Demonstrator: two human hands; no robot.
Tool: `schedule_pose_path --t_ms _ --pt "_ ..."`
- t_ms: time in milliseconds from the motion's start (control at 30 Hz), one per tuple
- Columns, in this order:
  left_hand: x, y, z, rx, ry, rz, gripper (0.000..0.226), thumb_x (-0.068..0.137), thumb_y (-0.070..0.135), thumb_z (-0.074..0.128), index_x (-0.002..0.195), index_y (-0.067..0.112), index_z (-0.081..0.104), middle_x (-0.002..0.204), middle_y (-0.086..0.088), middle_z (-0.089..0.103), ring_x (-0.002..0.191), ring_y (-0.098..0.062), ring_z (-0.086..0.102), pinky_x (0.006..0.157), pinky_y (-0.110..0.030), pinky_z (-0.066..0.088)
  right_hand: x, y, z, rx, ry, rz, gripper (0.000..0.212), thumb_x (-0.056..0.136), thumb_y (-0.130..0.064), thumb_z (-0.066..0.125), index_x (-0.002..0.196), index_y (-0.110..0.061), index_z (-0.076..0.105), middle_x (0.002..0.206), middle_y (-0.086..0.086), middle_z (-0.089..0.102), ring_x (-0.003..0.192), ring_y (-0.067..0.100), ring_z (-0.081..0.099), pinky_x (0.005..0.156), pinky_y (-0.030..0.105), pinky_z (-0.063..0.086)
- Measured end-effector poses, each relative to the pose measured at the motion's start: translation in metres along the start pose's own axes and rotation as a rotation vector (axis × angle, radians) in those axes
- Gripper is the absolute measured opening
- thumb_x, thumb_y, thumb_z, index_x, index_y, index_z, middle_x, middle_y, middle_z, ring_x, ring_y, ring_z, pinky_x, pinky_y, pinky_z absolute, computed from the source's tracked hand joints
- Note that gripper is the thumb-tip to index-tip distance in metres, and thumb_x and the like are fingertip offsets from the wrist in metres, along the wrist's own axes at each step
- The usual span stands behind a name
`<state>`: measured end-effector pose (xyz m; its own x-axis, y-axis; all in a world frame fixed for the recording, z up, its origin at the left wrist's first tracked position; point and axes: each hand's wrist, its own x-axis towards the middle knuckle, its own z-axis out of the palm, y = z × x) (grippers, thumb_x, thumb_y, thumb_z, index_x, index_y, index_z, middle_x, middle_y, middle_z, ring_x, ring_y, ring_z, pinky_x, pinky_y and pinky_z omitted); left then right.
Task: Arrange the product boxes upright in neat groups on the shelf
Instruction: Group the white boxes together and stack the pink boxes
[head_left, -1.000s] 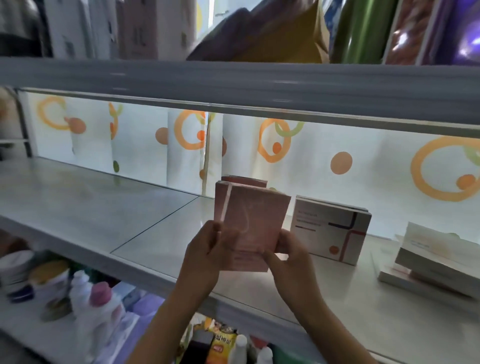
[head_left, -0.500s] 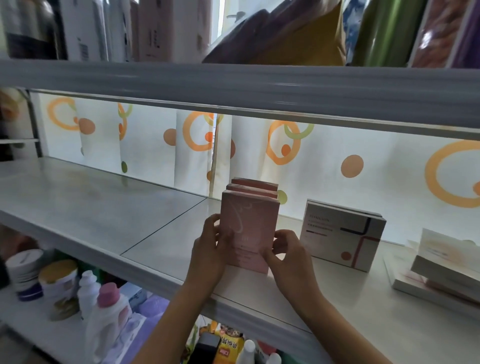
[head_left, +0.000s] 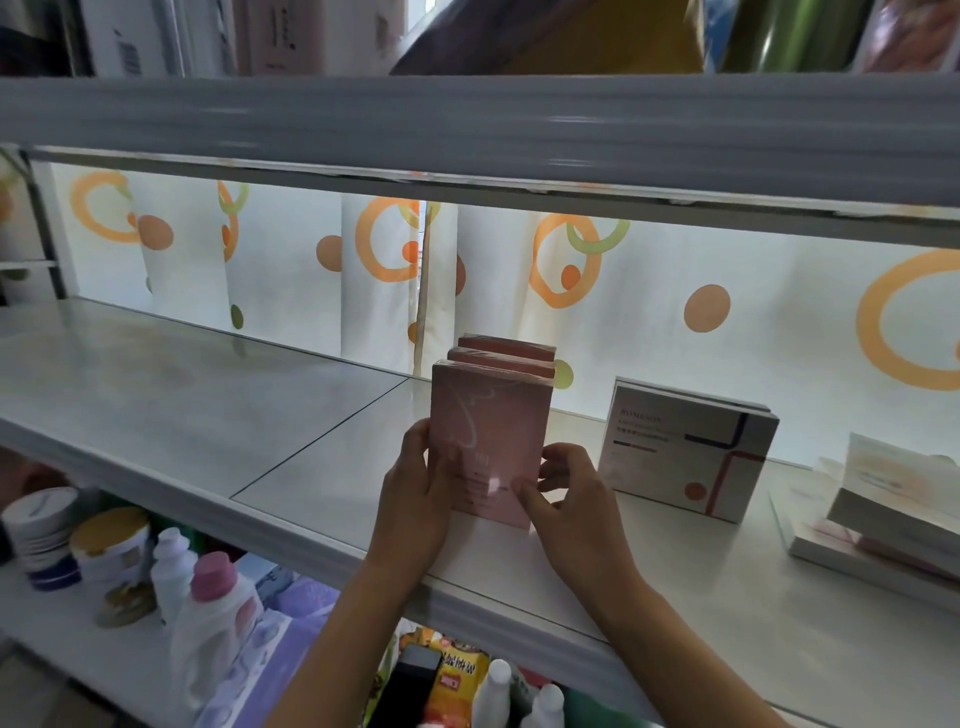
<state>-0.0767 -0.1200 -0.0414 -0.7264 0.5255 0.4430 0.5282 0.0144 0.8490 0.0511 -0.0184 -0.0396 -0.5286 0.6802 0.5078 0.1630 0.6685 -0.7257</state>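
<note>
A pink box (head_left: 488, 426) stands upright on the grey shelf (head_left: 208, 405), in front of two more pink boxes (head_left: 506, 349) lined up behind it. My left hand (head_left: 421, 488) holds its left edge and my right hand (head_left: 566, 499) holds its lower right corner. To the right stands a white box with a red and navy line pattern (head_left: 685, 452). Further right, pale boxes (head_left: 893, 499) lie flat in a leaning pile.
The shelf above (head_left: 467, 124) hangs low over the boxes. A curtain with orange circles (head_left: 675, 291) backs the shelf. Below, on the lower shelf, stand jars (head_left: 104, 545), bottles (head_left: 213, 613) and packets (head_left: 452, 680).
The pink box, held tilted in the air a second ago, came down and now stands upright on the shelf in front of the other pink boxes. Both hands stayed on it.
</note>
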Motion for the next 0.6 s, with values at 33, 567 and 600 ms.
schedule_pose_path --t_ms 33,567,600 --pt "-0.0004 0.0005 0.0002 0.002 0.000 0.000 0.035 0.100 0.040 0.039 0.132 0.026 0.041 0.102 0.019 0.054 0.079 0.006 0.053 0.067 0.000 0.035 -0.0003 0.0004 0.0000 -0.006 0.000 -0.003 0.036 0.086 -0.029 0.072 0.111 -0.034 0.047 0.094 -0.027 0.056 0.085 -0.004 0.060 0.072 0.013 0.050" --pt "-0.0058 0.0084 0.0000 0.108 -0.009 -0.026 0.037 0.100 0.041 0.036 0.131 0.023 0.043 0.113 0.009 0.057 0.088 -0.005 0.056 0.080 -0.007 0.038 -0.0054 -0.0061 -0.0038 -0.047 0.001 0.037 0.041 0.086 -0.034 0.071 0.120 -0.027 0.050 0.106 -0.017 0.056 0.090 0.000 0.057 0.078 0.013 0.049" --pt "-0.0067 0.0074 0.0000 0.139 -0.006 -0.022 0.039 0.099 0.041 0.036 0.133 0.022 0.042 0.119 0.006 0.058 0.095 -0.011 0.059 0.086 -0.014 0.041 -0.0061 -0.0067 -0.0049 -0.054 0.001 0.038 0.046 0.085 -0.034 0.073 0.123 -0.026 0.050 0.110 -0.016 0.055 0.094 0.002 0.057 0.083 0.019 0.052"
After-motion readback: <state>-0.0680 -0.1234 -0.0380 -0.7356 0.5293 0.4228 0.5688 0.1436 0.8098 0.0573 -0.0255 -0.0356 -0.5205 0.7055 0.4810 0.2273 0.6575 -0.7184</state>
